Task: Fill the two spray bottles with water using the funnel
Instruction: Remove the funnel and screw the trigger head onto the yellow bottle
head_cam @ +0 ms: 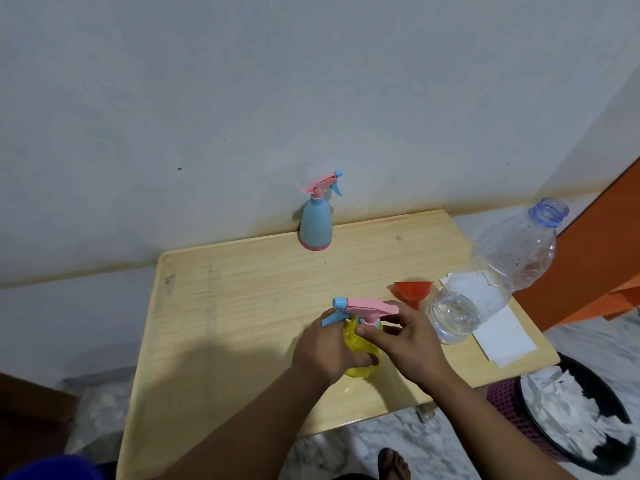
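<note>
Table [242, 306] edge — yellow bottle [360, 355] gripped, seemingly

A pale wooden tabletop [242, 306] fills the centre of the frame. White paper [502, 337] lies at its right edge. A dark basket [588, 441] of crumpled white material sits lower right.

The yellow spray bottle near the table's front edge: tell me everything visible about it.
The yellow spray bottle is a squat, see-through yellow plastic body with a pink trigger head, blue nozzle and blue trigger pointing left. It stands upright on the wooden table, head still on. The left hand wraps its body; the right hand pinches the collar under the head. Any water level inside cannot be told.
</note>
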